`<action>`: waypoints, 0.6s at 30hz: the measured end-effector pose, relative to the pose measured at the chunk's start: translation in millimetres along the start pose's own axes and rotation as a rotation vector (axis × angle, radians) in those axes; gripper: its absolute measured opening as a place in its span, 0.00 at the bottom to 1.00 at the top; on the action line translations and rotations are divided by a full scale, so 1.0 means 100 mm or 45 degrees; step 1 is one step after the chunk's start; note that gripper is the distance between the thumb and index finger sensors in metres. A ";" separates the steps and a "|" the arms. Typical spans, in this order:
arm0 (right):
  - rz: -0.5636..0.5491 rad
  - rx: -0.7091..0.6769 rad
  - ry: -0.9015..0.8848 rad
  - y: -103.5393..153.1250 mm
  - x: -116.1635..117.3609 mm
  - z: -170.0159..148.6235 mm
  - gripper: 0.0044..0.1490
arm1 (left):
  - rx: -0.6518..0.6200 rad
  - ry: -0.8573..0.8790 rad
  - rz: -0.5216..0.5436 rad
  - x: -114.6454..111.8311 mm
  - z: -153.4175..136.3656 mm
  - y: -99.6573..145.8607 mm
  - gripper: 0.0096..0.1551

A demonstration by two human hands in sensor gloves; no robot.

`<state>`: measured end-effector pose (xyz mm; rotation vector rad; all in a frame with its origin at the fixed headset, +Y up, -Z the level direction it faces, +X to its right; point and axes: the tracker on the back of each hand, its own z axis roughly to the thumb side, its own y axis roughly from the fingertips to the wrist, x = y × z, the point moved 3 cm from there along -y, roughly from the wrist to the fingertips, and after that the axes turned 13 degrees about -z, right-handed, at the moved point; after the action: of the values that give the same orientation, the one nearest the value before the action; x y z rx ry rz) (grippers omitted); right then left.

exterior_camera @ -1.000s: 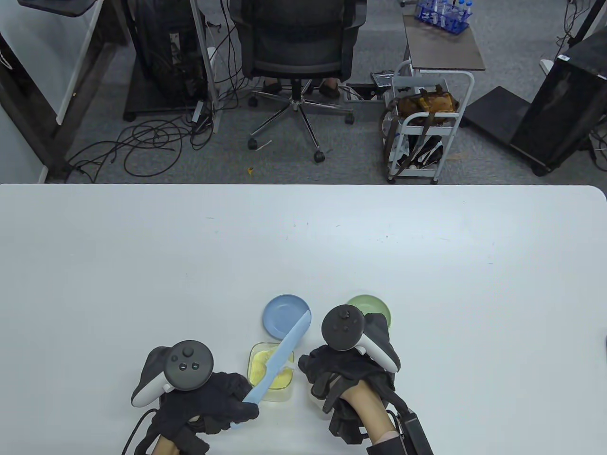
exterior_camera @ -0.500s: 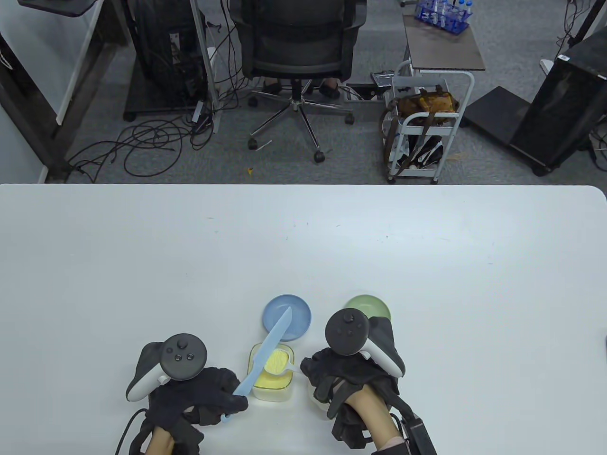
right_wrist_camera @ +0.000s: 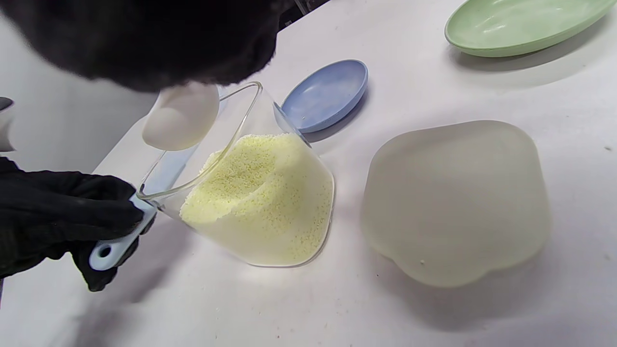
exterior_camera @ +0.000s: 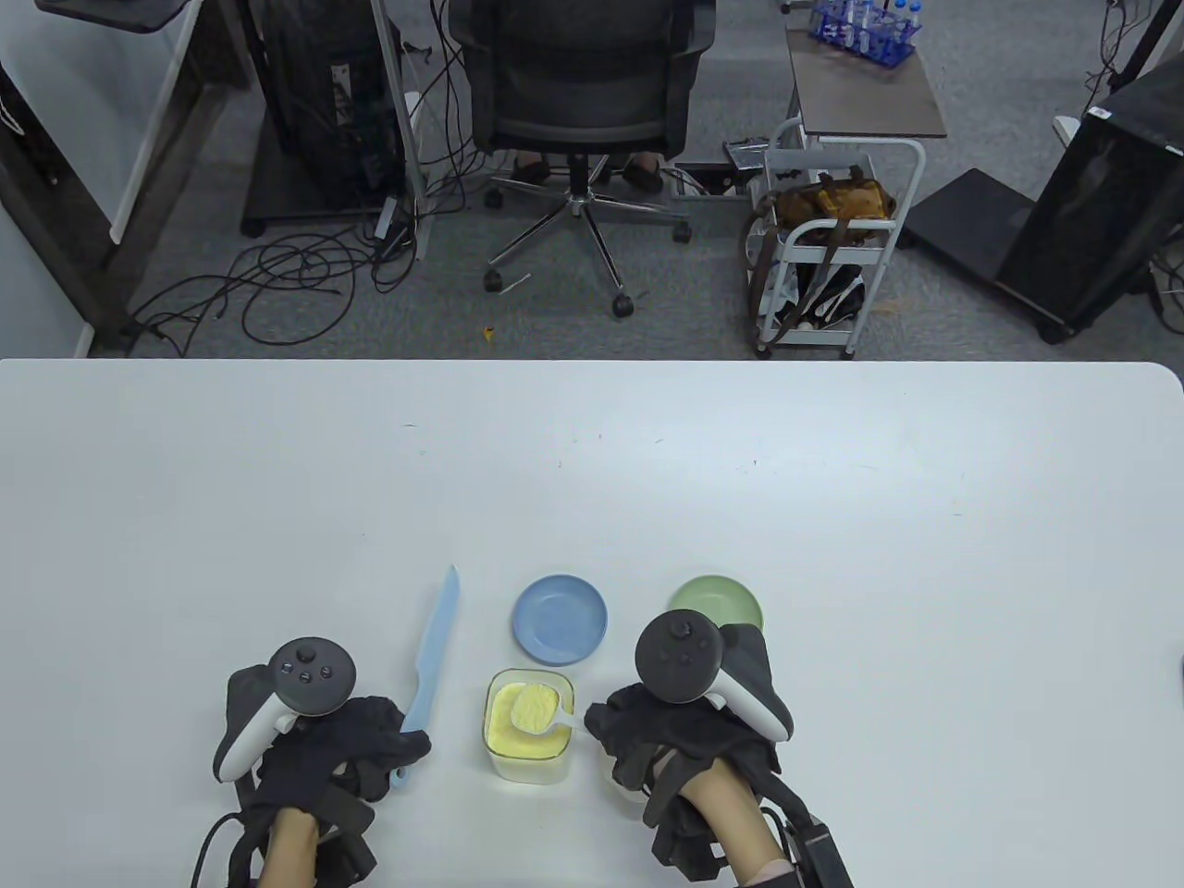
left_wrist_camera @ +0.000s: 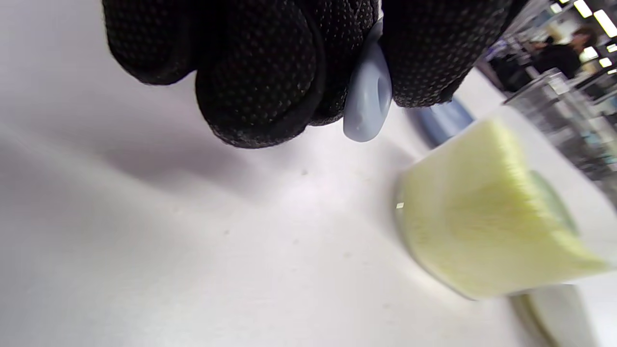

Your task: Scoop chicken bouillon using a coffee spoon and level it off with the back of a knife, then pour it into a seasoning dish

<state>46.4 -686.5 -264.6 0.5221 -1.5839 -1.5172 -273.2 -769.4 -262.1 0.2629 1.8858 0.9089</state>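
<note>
Left hand (exterior_camera: 356, 754) grips the blue knife (exterior_camera: 433, 652) by its handle, blade pointing away, left of the clear container (exterior_camera: 527, 726) of yellow bouillon. Right hand (exterior_camera: 671, 731) pinches the white coffee spoon (exterior_camera: 536, 710), its bowl filled with bouillon, over the container. Blue dish (exterior_camera: 561, 620) and green dish (exterior_camera: 717, 601) sit just behind. Frosted lid (right_wrist_camera: 455, 200) lies beside the container.

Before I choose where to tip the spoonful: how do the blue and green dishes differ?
The blue dish sits just beyond the bouillon container, fully visible from above; the green dish lies farther right, partly hidden by the right hand. They differ in colour. Both are shallow, round and empty.
</note>
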 end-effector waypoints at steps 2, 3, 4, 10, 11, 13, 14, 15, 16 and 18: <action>0.005 -0.002 -0.005 0.00 0.01 -0.02 0.24 | 0.061 -0.035 -0.041 -0.07 -0.02 -0.11 0.29; 0.007 -0.003 -0.006 0.00 0.01 -0.03 0.24 | 0.080 -0.047 -0.059 -0.10 -0.02 -0.14 0.29; 0.011 -0.004 -0.015 0.00 0.02 -0.04 0.24 | 0.111 -0.068 -0.080 -0.13 -0.04 -0.19 0.29; -0.015 -0.018 -0.014 0.00 0.00 -0.06 0.24 | 0.191 -0.082 -0.037 -0.16 -0.10 -0.26 0.27; -0.017 -0.019 -0.017 -0.01 -0.01 -0.06 0.24 | 0.198 -0.082 -0.034 -0.16 -0.10 -0.27 0.26; -0.019 -0.029 -0.039 -0.01 -0.01 -0.06 0.24 | 0.209 -0.084 -0.049 -0.16 -0.11 -0.28 0.26; -0.018 -0.032 -0.044 -0.01 -0.02 -0.06 0.24 | 0.218 -0.085 -0.048 -0.16 -0.13 -0.27 0.26; -0.018 -0.033 -0.044 -0.01 -0.02 -0.06 0.24 | 0.241 -0.090 -0.037 -0.15 -0.15 -0.27 0.26; -0.019 -0.036 -0.045 -0.01 -0.02 -0.06 0.24 | 0.277 -0.106 -0.005 -0.14 -0.15 -0.25 0.26; -0.021 -0.039 -0.048 -0.01 -0.02 -0.07 0.24 | 0.334 -0.181 0.051 -0.12 -0.15 -0.22 0.27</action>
<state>52.4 -689.3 -267.0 0.4930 -1.5857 -1.5697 -275.7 -798.3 -265.7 0.5122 1.8703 0.6492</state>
